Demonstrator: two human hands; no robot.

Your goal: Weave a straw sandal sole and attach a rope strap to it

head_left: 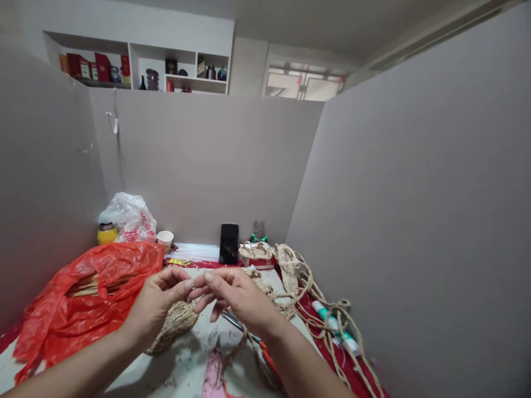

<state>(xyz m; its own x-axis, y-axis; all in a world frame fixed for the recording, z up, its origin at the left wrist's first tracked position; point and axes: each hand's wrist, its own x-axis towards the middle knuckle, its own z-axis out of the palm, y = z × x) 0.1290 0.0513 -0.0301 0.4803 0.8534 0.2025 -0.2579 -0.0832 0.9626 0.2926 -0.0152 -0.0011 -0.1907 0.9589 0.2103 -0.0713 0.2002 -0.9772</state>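
Through the head camera I saw grey partition walls [199,149] at the left, right and far sides of the table, with a white shelf unit [178,33] beyond the far one. I worked over a pale tabletop [178,381]. A red plastic bag [74,326] lay on the left, thin straw-coloured strips [97,284] showing in its gap, and a tangle of rope [288,271] sprawled along the right edge.

In the middle, above the table, I had the left hand [166,290] and the right hand [232,293] raised with their fingertips together or almost so. Each thumb was bent toward its forefinger, and the right hand's other fingers were loosely curled. I could not tell whether something fine was pinched there.

The bundle of twisted cord [176,329] sat just below the left hand, partly covered by it. A clear plastic bag [128,213] stood at far left. A pink glue gun [213,367] lay near, its nozzle pointing far; beside it, an orange-handled tool [269,356] was half hidden by my right forearm. A green-and-white tube [336,329] lay right, among rope. Far off were a black phone [229,243], a yellow jar [107,235] and a paper cup [165,237].
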